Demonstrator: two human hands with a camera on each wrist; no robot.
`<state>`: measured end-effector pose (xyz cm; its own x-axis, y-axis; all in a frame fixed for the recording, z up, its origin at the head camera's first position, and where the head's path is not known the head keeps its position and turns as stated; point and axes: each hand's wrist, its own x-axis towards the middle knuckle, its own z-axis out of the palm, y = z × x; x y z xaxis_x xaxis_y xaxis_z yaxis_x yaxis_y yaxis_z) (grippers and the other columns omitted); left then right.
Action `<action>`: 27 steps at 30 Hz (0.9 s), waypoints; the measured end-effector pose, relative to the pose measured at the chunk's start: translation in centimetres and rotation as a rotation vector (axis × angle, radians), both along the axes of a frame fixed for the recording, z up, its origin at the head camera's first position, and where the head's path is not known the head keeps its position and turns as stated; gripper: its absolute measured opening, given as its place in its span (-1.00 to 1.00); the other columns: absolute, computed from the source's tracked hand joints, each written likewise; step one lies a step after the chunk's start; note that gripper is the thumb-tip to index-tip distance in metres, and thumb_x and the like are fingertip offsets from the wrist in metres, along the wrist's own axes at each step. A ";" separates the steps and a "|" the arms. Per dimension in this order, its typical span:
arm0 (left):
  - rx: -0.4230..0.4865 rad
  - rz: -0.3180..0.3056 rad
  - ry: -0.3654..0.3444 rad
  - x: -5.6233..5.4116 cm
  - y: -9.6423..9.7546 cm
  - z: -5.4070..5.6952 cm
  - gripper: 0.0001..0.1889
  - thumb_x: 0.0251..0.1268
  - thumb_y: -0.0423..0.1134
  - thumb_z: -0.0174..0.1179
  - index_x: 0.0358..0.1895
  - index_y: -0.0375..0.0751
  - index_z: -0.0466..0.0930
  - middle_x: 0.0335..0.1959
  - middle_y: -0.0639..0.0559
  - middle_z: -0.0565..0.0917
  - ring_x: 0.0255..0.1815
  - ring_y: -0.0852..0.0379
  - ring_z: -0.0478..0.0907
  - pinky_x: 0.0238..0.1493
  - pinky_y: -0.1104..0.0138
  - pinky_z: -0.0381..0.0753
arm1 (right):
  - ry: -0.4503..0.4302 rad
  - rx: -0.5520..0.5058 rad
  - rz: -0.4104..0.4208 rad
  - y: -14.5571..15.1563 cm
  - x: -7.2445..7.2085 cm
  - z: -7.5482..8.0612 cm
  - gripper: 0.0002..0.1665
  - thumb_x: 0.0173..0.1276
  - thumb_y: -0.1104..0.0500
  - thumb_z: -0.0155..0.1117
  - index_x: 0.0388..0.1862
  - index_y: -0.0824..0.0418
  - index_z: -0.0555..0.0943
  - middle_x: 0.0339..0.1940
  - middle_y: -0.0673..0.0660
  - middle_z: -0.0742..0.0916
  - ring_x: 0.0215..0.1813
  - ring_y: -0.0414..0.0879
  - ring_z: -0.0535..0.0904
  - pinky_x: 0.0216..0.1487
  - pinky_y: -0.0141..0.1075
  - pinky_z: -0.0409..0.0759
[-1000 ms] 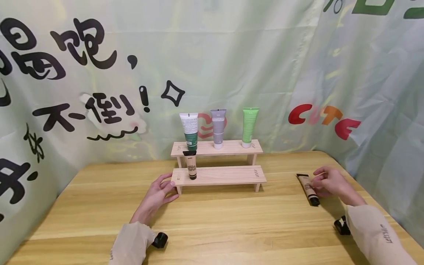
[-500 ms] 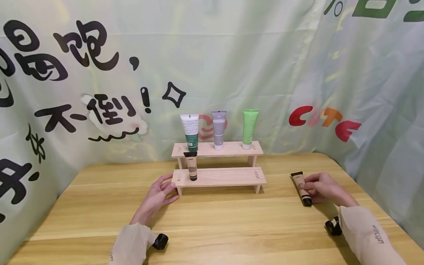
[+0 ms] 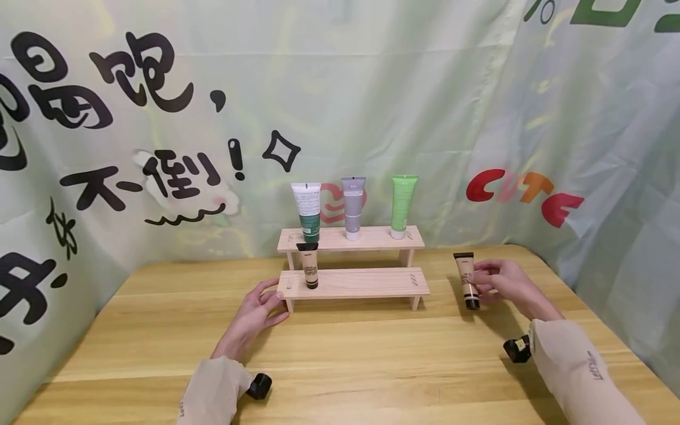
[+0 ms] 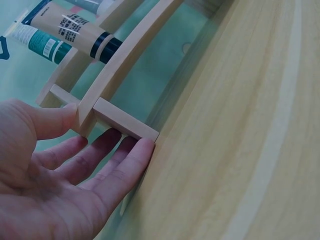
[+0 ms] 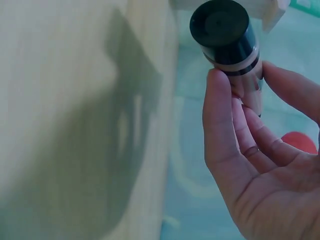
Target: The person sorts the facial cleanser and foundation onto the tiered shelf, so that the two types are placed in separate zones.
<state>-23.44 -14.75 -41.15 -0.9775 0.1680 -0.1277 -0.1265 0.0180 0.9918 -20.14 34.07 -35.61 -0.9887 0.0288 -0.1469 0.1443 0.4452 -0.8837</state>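
Note:
My right hand (image 3: 507, 282) pinches a beige cosmetic tube (image 3: 466, 277) with a black cap, held nearly upright, cap down, right of the two-tier wooden stand (image 3: 366, 283). Thumb and fingers close on its sides in the right wrist view, where the black cap (image 5: 220, 25) faces the camera. At the stand's left end, my left hand (image 3: 252, 316) rests its thumb on the lower board's end and its fingertips against the leg (image 4: 125, 120). A matching beige tube (image 3: 310, 267) stands on its cap at the left of the lower board.
Along the upper board stand a white-and-green tube (image 3: 308, 209), a grey-purple tube (image 3: 353, 206) and a light green tube (image 3: 404, 203). Behind the wooden table (image 3: 361, 366) hangs a pale printed cloth (image 3: 372, 100).
The right hand has gripped the beige tube that lay on the table, raised it and tipped it more upright while moving left toward the stand. The left hand stays at the stand.

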 end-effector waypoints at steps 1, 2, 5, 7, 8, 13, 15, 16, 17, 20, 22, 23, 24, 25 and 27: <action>-0.002 -0.002 0.001 0.0 0.0 0.0 -0.51 0.65 -0.41 -0.11 0.54 -0.35 0.13 0.38 -0.49 0.36 0.30 -0.30 0.42 0.12 0.03 0.66 | 0.002 -0.003 -0.003 -0.3 -0.1 0.1 -0.37 0.52 0.25 0.20 0.33 0.65 0.25 -0.23 0.08 0.65 -0.30 -0.13 0.58 -0.24 -0.22 0.76; -0.002 -0.003 0.000 0.0 0.0 0.0 -0.51 0.65 -0.41 -0.11 0.54 -0.35 0.13 0.38 -0.49 0.36 0.31 -0.32 0.41 0.13 0.03 0.66 | 0.005 -0.006 -0.001 -0.6 -0.2 0.3 -0.38 0.51 0.25 0.21 0.33 0.64 0.26 -0.21 0.09 0.66 -0.29 -0.13 0.59 -0.22 -0.22 0.76; -0.003 -0.001 -0.005 0.1 -0.1 -0.1 -0.52 0.65 -0.42 -0.12 0.53 -0.35 0.13 0.38 -0.50 0.35 0.33 -0.33 0.40 0.13 0.01 0.66 | 0.020 -0.026 0.008 -1.4 -0.4 0.6 -0.38 0.51 0.25 0.22 0.33 0.64 0.27 -0.17 0.11 0.67 -0.26 -0.12 0.61 -0.18 -0.20 0.77; -0.003 0.004 -0.005 0.2 -0.1 -0.2 -0.52 0.65 -0.43 -0.12 0.53 -0.35 0.14 0.37 -0.49 0.37 0.32 -0.33 0.40 0.12 0.02 0.66 | 0.035 -0.041 0.014 -2.0 -0.5 0.8 -0.36 0.50 0.26 0.23 0.34 0.64 0.26 -0.12 0.14 0.66 -0.25 -0.12 0.63 -0.17 -0.19 0.77; -0.003 0.006 -0.004 0.2 -0.1 -0.3 -0.52 0.65 -0.44 -0.12 0.53 -0.35 0.15 0.37 -0.48 0.37 0.32 -0.32 0.41 0.12 0.02 0.66 | 0.044 -0.051 0.016 -2.2 -0.6 0.9 -0.36 0.50 0.27 0.23 0.34 0.64 0.26 -0.10 0.16 0.66 -0.25 -0.12 0.64 -0.17 -0.18 0.77; 0.014 -0.016 0.005 0.0 0.3 -0.3 -0.52 0.65 -0.42 -0.10 0.53 -0.35 0.15 0.36 -0.47 0.38 0.29 -0.28 0.44 0.13 0.04 0.66 | 0.108 -0.076 0.020 -3.2 -0.9 1.7 -0.38 0.49 0.31 0.23 0.33 0.66 0.25 -0.08 0.19 0.63 -0.27 -0.14 0.64 -0.19 -0.16 0.78; 0.017 -0.010 0.006 -0.1 0.4 -0.3 -0.52 0.65 -0.42 -0.09 0.52 -0.35 0.16 0.34 -0.47 0.40 0.26 -0.26 0.47 0.12 0.05 0.66 | 0.134 -0.087 0.030 -3.7 -1.2 1.9 -0.39 0.47 0.32 0.23 0.32 0.66 0.26 -0.11 0.20 0.62 -0.28 -0.15 0.64 -0.18 -0.16 0.78; 0.014 -0.004 0.006 -0.1 0.5 -0.2 -0.53 0.64 -0.42 -0.09 0.52 -0.34 0.17 0.33 -0.46 0.41 0.24 -0.24 0.48 0.12 0.05 0.67 | 0.142 -0.097 0.033 -4.1 -1.3 2.0 -0.39 0.46 0.33 0.24 0.31 0.66 0.26 -0.11 0.20 0.61 -0.29 -0.15 0.64 -0.18 -0.15 0.78; 0.012 0.005 0.004 -0.1 0.4 -0.2 -0.53 0.64 -0.43 -0.09 0.51 -0.34 0.18 0.32 -0.46 0.42 0.22 -0.23 0.49 0.11 0.06 0.67 | 0.150 -0.109 0.036 -4.4 -1.4 2.0 -0.40 0.45 0.34 0.25 0.30 0.66 0.27 -0.12 0.21 0.61 -0.29 -0.15 0.64 -0.18 -0.16 0.78; 0.008 0.008 0.007 -0.1 0.4 -0.1 -0.53 0.64 -0.44 -0.10 0.51 -0.35 0.18 0.32 -0.46 0.43 0.22 -0.23 0.49 0.11 0.06 0.67 | 0.174 -0.136 0.043 -5.3 -1.7 2.0 -0.42 0.43 0.37 0.26 0.27 0.67 0.28 -0.14 0.21 0.60 -0.31 -0.17 0.65 -0.21 -0.17 0.78; 0.007 0.001 0.005 -0.1 0.3 -0.1 -0.53 0.64 -0.44 -0.11 0.52 -0.35 0.16 0.33 -0.47 0.41 0.24 -0.25 0.48 0.12 0.06 0.67 | 0.191 -0.154 0.036 -5.9 -1.8 1.9 -0.44 0.42 0.40 0.26 0.25 0.67 0.29 -0.15 0.19 0.59 -0.32 -0.20 0.66 -0.23 -0.19 0.78; 0.008 -0.002 0.006 -0.1 0.3 0.0 -0.53 0.64 -0.44 -0.11 0.52 -0.36 0.15 0.34 -0.48 0.40 0.25 -0.25 0.47 0.13 0.06 0.67 | 0.202 -0.162 0.033 -6.1 -1.9 1.9 -0.45 0.42 0.41 0.26 0.24 0.67 0.30 -0.16 0.18 0.59 -0.33 -0.21 0.66 -0.23 -0.20 0.78; 0.007 -0.001 0.005 -0.1 0.3 0.0 -0.53 0.64 -0.44 -0.11 0.52 -0.36 0.15 0.34 -0.48 0.40 0.26 -0.26 0.46 0.13 0.05 0.66 | 0.214 -0.168 0.030 -6.3 -2.0 1.8 -0.47 0.41 0.42 0.25 0.23 0.67 0.31 -0.17 0.17 0.59 -0.33 -0.21 0.66 -0.24 -0.21 0.78; 0.005 0.002 0.003 -0.1 0.2 0.0 -0.53 0.65 -0.44 -0.12 0.52 -0.36 0.15 0.34 -0.48 0.40 0.26 -0.26 0.46 0.13 0.05 0.66 | 0.227 -0.180 0.030 -6.6 -2.0 1.7 -0.48 0.41 0.43 0.25 0.23 0.66 0.31 -0.17 0.17 0.59 -0.33 -0.22 0.67 -0.23 -0.22 0.78; 0.001 0.009 -0.001 -0.1 0.1 0.0 -0.53 0.64 -0.45 -0.12 0.52 -0.36 0.15 0.33 -0.47 0.40 0.26 -0.27 0.45 0.13 0.06 0.66 | 0.257 -0.196 0.033 -7.0 -2.2 1.5 -0.50 0.41 0.44 0.24 0.21 0.65 0.32 -0.18 0.15 0.60 -0.32 -0.22 0.68 -0.23 -0.24 0.77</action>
<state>-23.53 -14.67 -41.18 -0.9788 0.1596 -0.1284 -0.1275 0.0154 0.9917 -22.30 27.06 -34.10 -0.9941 -0.0085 0.1084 -0.1068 0.2633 -0.9588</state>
